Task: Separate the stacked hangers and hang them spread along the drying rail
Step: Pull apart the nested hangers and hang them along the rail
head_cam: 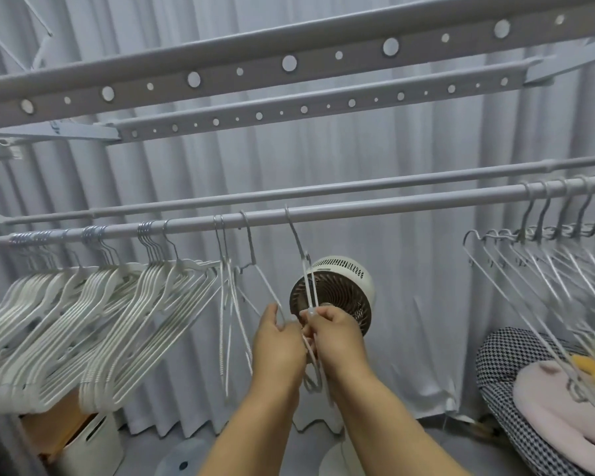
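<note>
Mid-rail [358, 209], both hands on thin wire hangers [308, 297]. Left hand [278, 341] curled round one wire, right hand [334, 334] pinching neighbour, hook over rail. Risk: wires snagging together, hook jumping off rail, clattering onto fan [337, 290] behind.

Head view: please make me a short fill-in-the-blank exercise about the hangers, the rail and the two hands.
1. The white hangers bunched at the left hang from the ____.
2. Both hands, left hand and right hand, hold thin wire ____.
3. Behind the hands stands a round ____.
4. The background is a pleated grey ____.

Missing words: rail; hangers; fan; curtain
</note>
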A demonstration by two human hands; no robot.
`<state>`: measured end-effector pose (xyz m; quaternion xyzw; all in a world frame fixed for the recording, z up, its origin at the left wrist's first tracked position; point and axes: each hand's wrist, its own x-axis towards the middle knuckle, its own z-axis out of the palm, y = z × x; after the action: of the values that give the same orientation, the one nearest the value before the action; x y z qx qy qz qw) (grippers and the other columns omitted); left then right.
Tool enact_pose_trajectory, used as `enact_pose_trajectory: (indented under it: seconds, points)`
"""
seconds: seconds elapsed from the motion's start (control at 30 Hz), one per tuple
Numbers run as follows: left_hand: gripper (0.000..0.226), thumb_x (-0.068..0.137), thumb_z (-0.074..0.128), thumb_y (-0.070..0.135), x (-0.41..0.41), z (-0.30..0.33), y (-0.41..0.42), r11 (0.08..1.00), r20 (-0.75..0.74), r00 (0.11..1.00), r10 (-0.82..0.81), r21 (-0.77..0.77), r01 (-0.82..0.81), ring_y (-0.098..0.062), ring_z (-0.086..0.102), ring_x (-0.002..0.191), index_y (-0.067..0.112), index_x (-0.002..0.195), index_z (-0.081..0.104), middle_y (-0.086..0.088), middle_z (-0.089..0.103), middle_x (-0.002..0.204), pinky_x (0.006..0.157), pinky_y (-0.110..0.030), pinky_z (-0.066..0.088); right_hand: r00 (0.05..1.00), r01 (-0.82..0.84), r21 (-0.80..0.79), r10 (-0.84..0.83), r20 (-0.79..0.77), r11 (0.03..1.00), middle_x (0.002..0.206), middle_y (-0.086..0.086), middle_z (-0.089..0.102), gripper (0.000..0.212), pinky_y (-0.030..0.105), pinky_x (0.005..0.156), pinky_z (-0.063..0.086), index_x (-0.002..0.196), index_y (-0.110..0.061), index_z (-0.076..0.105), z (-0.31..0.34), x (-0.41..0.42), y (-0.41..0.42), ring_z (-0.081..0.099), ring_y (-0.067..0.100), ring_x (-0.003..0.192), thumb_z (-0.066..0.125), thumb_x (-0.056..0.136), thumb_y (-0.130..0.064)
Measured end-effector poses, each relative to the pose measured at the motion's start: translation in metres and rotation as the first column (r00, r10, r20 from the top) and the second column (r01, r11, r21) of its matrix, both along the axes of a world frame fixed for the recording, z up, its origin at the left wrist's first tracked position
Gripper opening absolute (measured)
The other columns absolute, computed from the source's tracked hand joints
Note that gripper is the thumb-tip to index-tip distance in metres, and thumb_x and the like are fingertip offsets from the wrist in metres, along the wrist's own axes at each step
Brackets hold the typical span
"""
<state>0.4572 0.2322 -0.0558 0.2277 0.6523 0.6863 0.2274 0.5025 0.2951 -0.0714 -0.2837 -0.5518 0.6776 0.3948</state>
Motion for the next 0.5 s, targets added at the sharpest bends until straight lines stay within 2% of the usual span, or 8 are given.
enact_pose_trajectory:
  seconds: [0.03,0.1,0.17,0.23,0.3,0.37,0.47,0.5]
  points:
    - [0.064,0.095,0.042,0.005,0.002,0.000,0.002,1.000,0.007,1.000,-0.011,0.019,0.011,-0.019,0.063,0.060,0.027,0.152,0.025,-0.013,0.068,0.101,0.053,-0.030,0.053,1.000,0.007,-0.014,-0.007,-0.015,1.000,0.062,0.004,0.054,0.012,0.019,0.040,0.043,0.099,-0.006,0.062,0.001,0.004,0.002,0.048,0.006,0.035,0.050,0.095,-0.007]
    - [0.059,0.094,0.040,0.004,0.007,0.001,0.006,0.999,-0.008,1.000,-0.001,0.048,0.001,-0.017,0.051,0.048,0.027,0.148,0.035,-0.010,0.061,0.073,0.050,-0.030,0.045,0.999,0.035,-0.035,-0.037,-0.035,0.999,0.063,0.004,0.054,0.018,0.021,0.040,0.041,0.111,-0.011,0.059,0.001,0.010,0.007,0.044,0.008,0.034,0.050,0.095,-0.008]
    - [0.042,0.094,0.040,0.007,0.015,0.001,0.011,0.998,-0.068,0.998,0.016,0.065,-0.011,-0.020,0.050,0.052,0.032,0.122,0.059,-0.014,0.061,0.075,0.059,-0.036,0.045,0.996,0.059,-0.043,-0.061,-0.059,0.997,0.062,0.004,0.053,0.023,0.021,0.040,0.037,0.116,-0.018,0.059,0.001,0.018,0.012,0.041,0.009,0.035,0.052,0.095,-0.010]
    - [0.034,0.094,0.040,0.010,0.022,-0.002,0.015,0.997,-0.105,0.994,-0.001,0.071,0.008,-0.028,0.049,0.057,0.032,0.096,0.066,-0.016,0.063,0.082,0.063,-0.041,0.045,0.992,0.072,-0.054,-0.078,-0.099,0.996,0.059,0.003,0.050,0.028,0.021,0.040,0.033,0.117,-0.025,0.060,0.001,0.027,0.016,0.037,0.010,0.036,0.050,0.096,-0.010]
    - [0.030,0.094,0.041,0.017,0.030,-0.005,0.020,0.996,-0.132,0.990,-0.052,0.063,0.061,-0.035,0.049,0.059,0.025,0.105,0.068,-0.019,0.066,0.087,0.062,-0.043,0.047,0.986,0.087,-0.060,-0.094,-0.135,0.994,0.055,0.000,0.048,0.029,0.021,0.040,0.032,0.115,-0.029,0.061,0.002,0.038,0.019,0.035,0.010,0.037,0.048,0.097,-0.010]
    - [0.033,0.096,0.041,0.020,0.037,-0.008,0.026,0.992,-0.122,0.987,-0.100,0.060,0.108,-0.027,0.052,0.055,0.031,0.113,0.068,-0.013,0.067,0.080,0.056,-0.036,0.046,0.980,0.101,-0.074,-0.112,-0.163,0.992,0.053,-0.001,0.047,0.030,0.021,0.040,0.032,0.109,-0.032,0.063,0.003,0.050,0.021,0.036,0.009,0.036,0.048,0.097,-0.009]
    - [0.041,0.091,0.042,0.023,0.047,-0.015,0.040,0.987,-0.115,0.983,-0.145,0.049,0.151,-0.029,0.064,0.069,0.036,0.123,0.064,-0.017,0.071,0.095,0.061,-0.038,0.052,0.972,0.112,-0.098,-0.130,-0.197,0.989,0.055,0.001,0.044,0.031,0.017,0.036,0.031,0.102,-0.032,0.066,0.004,0.068,0.026,0.034,0.008,0.035,0.047,0.098,-0.007]
    - [0.042,0.091,0.043,0.022,0.052,-0.016,0.044,0.984,-0.107,0.981,-0.162,0.055,0.168,-0.027,0.062,0.066,0.036,0.125,0.063,-0.018,0.070,0.091,0.059,-0.034,0.050,0.969,0.111,-0.111,-0.132,-0.208,0.988,0.055,0.002,0.043,0.032,0.016,0.036,0.030,0.102,-0.030,0.067,0.004,0.074,0.028,0.034,0.008,0.035,0.046,0.099,-0.007]
